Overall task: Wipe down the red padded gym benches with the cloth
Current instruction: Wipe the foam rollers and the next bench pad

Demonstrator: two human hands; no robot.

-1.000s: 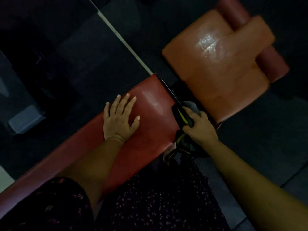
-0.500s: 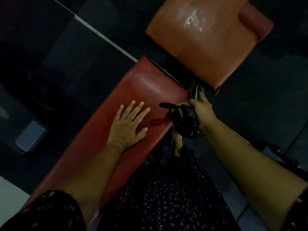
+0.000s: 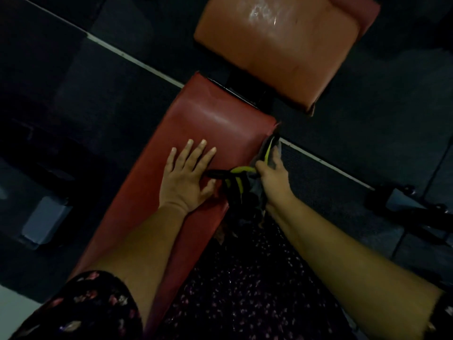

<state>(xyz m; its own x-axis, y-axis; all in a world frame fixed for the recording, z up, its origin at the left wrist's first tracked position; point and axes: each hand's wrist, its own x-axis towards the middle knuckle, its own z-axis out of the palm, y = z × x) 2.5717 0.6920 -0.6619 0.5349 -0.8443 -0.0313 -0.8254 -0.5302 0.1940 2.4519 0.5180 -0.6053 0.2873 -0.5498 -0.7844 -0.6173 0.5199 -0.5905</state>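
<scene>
A long dark red padded bench (image 3: pixel 213 119) runs from the lower left up to the middle. My left hand (image 3: pixel 187 177) lies flat on it, fingers spread, holding nothing. At the pad's right side edge my right hand (image 3: pixel 272 177) grips a dark cloth with yellow stripes (image 3: pixel 239 179), pressed against the padding's side; part of the cloth hangs below the edge. Beyond a narrow gap sits a lighter orange-red seat pad (image 3: pixel 277 52) with a shiny wet patch near its top.
Dark rubber floor mats surround the bench, crossed by a pale line (image 3: pixel 137 61). A grey metal bench foot (image 3: pixel 45 220) sits at the left, another dark frame part (image 3: pixel 404 204) at the right. My dark flowered clothing (image 3: pixel 245 290) fills the bottom.
The view has shifted so the benches sit higher and more to the right. My right hand moved the cloth from the gap between the pads down along the long pad's side edge. My left hand stayed flat.
</scene>
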